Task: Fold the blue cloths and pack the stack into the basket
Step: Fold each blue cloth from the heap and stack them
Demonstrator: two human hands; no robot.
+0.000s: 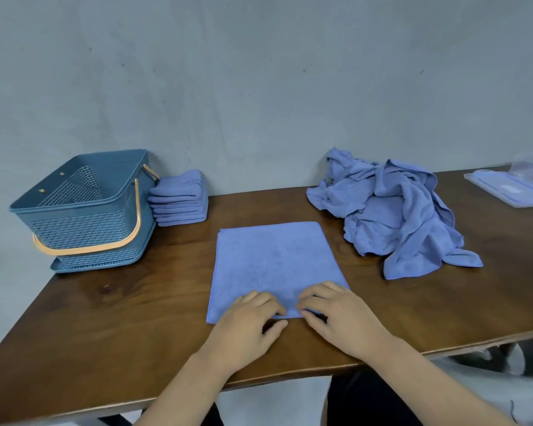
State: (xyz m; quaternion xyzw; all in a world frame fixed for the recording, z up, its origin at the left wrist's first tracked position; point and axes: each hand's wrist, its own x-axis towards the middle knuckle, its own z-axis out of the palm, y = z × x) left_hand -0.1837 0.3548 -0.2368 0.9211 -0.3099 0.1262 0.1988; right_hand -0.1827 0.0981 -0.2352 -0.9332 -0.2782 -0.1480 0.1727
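Observation:
A blue cloth (271, 259) lies flat on the wooden table (120, 327), folded into a tall rectangle. Both hands are at the middle of its near edge, side by side. My left hand (246, 324) has its fingers curled on top of the cloth and its thumb at the edge, pinching it. My right hand (339, 318) pinches the same edge just to the right. A stack of folded blue cloths (179, 204) stands against the wall beside the blue basket (83, 222), which has an orange handle. Nothing shows inside the basket.
A loose pile of unfolded blue cloths (394, 216) lies at the back right of the table. A clear plastic tray (508, 189) sits at the far right edge. A grey wall runs behind the table.

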